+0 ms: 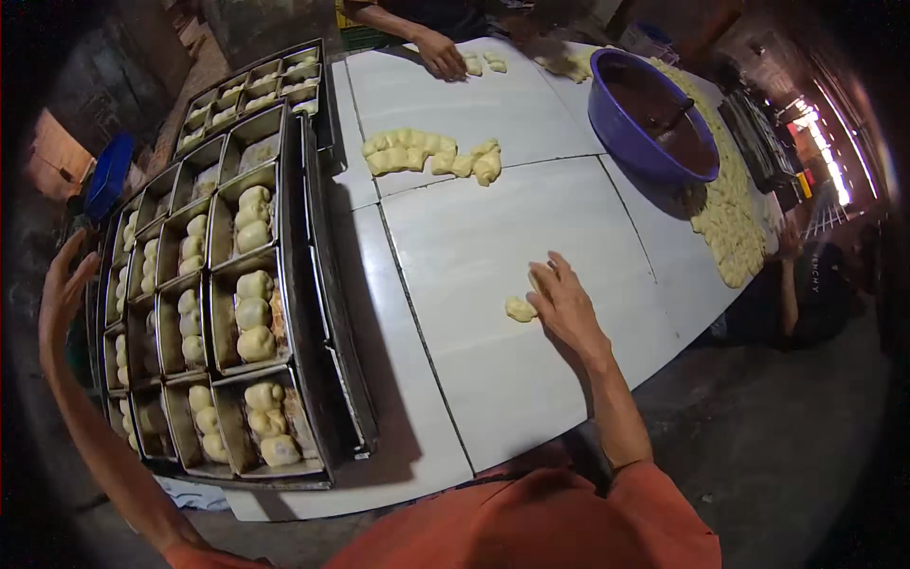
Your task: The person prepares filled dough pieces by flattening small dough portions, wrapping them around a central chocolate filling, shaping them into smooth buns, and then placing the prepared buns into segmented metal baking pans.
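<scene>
My left hand (pixel 64 292) is raised at the outer left side of a set of joined loaf tins (pixel 294 223), its fingers apart and nothing in it. Many compartments hold short rows of pale dough balls (pixel 254 313); a few show bare metal. Over the white tabletop (pixel 493 379), my right hand (pixel 569 311) has its fingers spread, the thumb side close to a small lump of dough (pixel 519 309). Whether it touches the lump is hard to tell. Farther off lies a cluster of cut dough pieces (pixel 408 152).
A purple tub (pixel 607 119) of brown filling with a utensil in it stands at the far right. Flattened dough (pixel 730 223) covers the right edge. Across the table, another person's hand (pixel 441 55) is beside small dough pieces (pixel 495 62). More tins (pixel 322 142) stand behind.
</scene>
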`<state>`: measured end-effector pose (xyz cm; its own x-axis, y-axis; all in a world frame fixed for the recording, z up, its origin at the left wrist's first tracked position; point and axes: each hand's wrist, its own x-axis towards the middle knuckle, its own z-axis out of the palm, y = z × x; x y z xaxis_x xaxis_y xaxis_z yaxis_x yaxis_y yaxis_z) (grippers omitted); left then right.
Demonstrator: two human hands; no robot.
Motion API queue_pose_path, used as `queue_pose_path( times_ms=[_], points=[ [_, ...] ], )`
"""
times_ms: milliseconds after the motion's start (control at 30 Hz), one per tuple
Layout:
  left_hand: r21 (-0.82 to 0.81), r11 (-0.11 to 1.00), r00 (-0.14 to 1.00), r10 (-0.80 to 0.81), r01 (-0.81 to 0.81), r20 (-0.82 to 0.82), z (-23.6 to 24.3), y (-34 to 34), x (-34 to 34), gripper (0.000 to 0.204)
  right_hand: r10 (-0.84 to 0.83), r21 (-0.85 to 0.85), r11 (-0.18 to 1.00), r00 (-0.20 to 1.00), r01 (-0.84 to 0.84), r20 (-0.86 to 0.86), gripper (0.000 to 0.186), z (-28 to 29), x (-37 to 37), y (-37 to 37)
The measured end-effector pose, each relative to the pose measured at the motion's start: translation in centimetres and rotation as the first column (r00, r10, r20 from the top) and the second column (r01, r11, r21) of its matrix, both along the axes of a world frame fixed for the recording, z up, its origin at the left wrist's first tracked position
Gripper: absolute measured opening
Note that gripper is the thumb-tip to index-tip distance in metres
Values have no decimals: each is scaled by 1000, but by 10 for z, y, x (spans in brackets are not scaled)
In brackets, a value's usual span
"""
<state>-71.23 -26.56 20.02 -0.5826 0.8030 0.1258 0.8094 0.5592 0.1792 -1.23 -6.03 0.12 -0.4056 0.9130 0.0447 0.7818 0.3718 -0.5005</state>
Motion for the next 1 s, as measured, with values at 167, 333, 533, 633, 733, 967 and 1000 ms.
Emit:
queue_pose_path(
  times_ms=[167, 333, 533, 633, 733, 967, 1000],
  points=[
    [-18, 994, 990, -106, 108, 91, 72, -49, 210, 69, 135, 43, 990, 991, -134, -21, 37, -17, 17, 35],
    [216, 857, 790, -515, 468, 332, 62, -79, 395, 71, -204, -521, 847, 840, -106, -502, 23, -9, 23, 41],
    [324, 946, 409, -287, -22, 866, -86, 56, 583, 55, -426, -677, 641, 565, -363, -706, 30, 13, 65, 33],
    [281, 934, 192, -241, -221, 951, -161, 125, 653, 48, -356, -639, 587, 551, -496, -755, 28, 16, 88, 38],
    [241, 944, 57, -234, -223, 970, -187, 159, 689, 44, -295, -590, 614, 541, -524, -787, 23, 8, 125, 58],
    [434, 868, 193, -396, -240, 898, -193, 206, 738, 49, -289, -574, 755, 626, -316, -724, 22, 6, 175, 94],
    [582, 763, 373, -472, -282, 799, -192, 216, 748, 53, -294, -573, 758, 621, -312, -726, 22, 8, 177, 95]
  ],
)
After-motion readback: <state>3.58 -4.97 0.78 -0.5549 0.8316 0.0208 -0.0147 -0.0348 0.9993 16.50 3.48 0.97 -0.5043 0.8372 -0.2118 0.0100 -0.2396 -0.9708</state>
